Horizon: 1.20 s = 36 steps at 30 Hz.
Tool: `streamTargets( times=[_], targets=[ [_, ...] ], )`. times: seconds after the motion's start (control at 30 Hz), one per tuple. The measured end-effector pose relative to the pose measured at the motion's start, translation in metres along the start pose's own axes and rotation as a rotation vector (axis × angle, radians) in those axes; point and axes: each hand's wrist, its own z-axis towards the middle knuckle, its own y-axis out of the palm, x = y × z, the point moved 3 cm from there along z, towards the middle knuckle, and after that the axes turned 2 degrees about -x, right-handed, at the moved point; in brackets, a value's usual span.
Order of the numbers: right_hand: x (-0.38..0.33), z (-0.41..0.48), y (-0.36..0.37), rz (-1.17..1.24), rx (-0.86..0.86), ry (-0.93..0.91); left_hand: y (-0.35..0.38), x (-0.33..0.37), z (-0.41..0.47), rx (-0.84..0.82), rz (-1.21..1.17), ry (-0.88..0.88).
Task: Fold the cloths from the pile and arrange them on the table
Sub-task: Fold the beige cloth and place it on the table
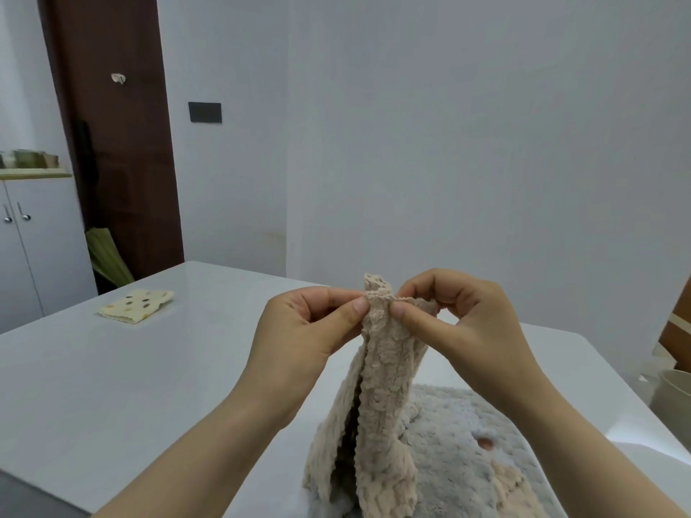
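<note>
A beige fluffy cloth [377,398] hangs above the white table [112,386], its lower end resting on the pile. My left hand [299,330] pinches its top edge from the left. My right hand [460,327] pinches the same edge from the right, thumb and fingers close beside the left thumb. The pile [467,454] lies at the near right of the table, with a grey fluffy cloth on top. A folded cream cloth with dark dots [137,305] lies flat at the far left of the table.
A white cabinet [33,248] and a dark brown door [119,143] stand at the left beyond the table. A pale bin [673,401] sits off the table's right edge. The wall behind is plain.
</note>
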Motion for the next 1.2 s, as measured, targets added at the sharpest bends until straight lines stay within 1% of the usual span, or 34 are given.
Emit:
streamTargets(
  times=[0.2,0.4,0.63,1.03,1.13,1.2],
  targets=[
    [0.0022,0.0007,0.0031,-0.008,0.011,0.002,0.0003,0.0016,-0.0021,0.016,0.098,0.055],
    [0.0032,0.0020,0.0048,-0.016,0.028,0.008,0.0003,0.0039,-0.0044,0.018,0.128,0.121],
    [0.0031,0.0026,0.0074,0.001,0.038,0.020,-0.0019,0.0018,-0.0064,-0.009,0.165,0.155],
    [0.0004,0.0020,0.0105,-0.011,0.024,0.001,-0.0019,0.0009,-0.0072,0.090,0.302,0.218],
    [0.0015,0.0024,0.0090,-0.045,-0.019,-0.008,-0.0045,0.0025,-0.0058,0.116,0.302,0.209],
    [0.0016,0.0041,0.0053,-0.114,-0.056,-0.028,-0.0075,0.0048,-0.0027,0.138,0.329,0.209]
  ],
)
